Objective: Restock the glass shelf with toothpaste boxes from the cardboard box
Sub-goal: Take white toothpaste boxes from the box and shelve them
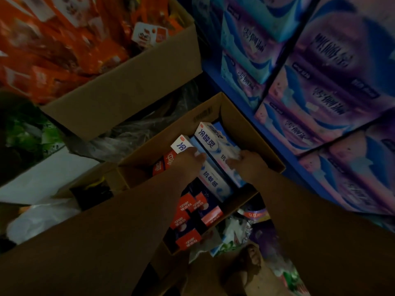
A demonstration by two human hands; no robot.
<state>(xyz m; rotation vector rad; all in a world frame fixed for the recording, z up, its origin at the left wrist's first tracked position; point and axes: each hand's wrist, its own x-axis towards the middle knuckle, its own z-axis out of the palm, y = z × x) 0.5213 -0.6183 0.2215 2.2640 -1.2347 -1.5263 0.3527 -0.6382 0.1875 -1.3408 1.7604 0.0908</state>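
**stockroom_newbie:** ok so where's the toothpaste in all this?

**aisle9:** All in the small cardboard box in the middle of the floor. The white-and-blue toothpaste boxes are stacked at its far end, and the red toothpaste boxes are packed at the near end.

**stockroom_newbie:** and the hands?

**aisle9:** Both are down inside the box. The right hand has its fingers wrapped over the near part of the top toothpaste box, which sits tilted on the stack. The left hand lies on the boxes just beside it with its fingers bent over an edge. It's too dim and blurry to tell if it's really gripping anything.

**stockroom_newbie:** looks cramped lol

**aisle9:** Yep. A blue rack full of purple and blue packs sits right against the box's right side. A bigger carton full of orange packets looms on the upper left, with a crumpled clear plastic bag between the two. There's a white bag at the left and loose wrappers by the near corner. A sandalled foot stands just below those.
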